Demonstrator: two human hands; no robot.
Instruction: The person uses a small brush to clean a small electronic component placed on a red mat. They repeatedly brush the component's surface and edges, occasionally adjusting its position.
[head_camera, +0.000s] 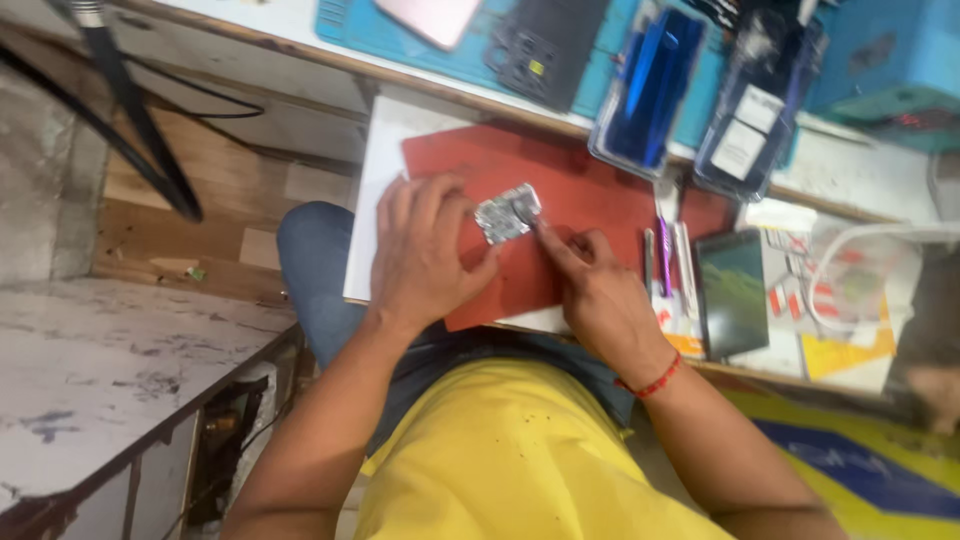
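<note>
We see a small silvery circuit board (507, 213) lying on a red mat (590, 190) at the edge of the workbench (300, 25). Our left hand (425, 250) rests flat beside it, fingers loosely spread, fingertips touching the board's left edge. Our right hand (598, 285) is mostly curled, its forefinger stretched out to press the board's right lower corner. Thin tools (665, 255) and a dark phone (732, 292) lie just right.

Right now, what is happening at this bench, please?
A person in a yellow shirt sits at a cluttered workbench. The left hand pins a small silver circuit board on a red mat, fingers spread beside it. The right hand, with a red thread bracelet at the wrist, touches the board's edge with its fingertip. A dark phone and thin tools lie to the right.
</note>
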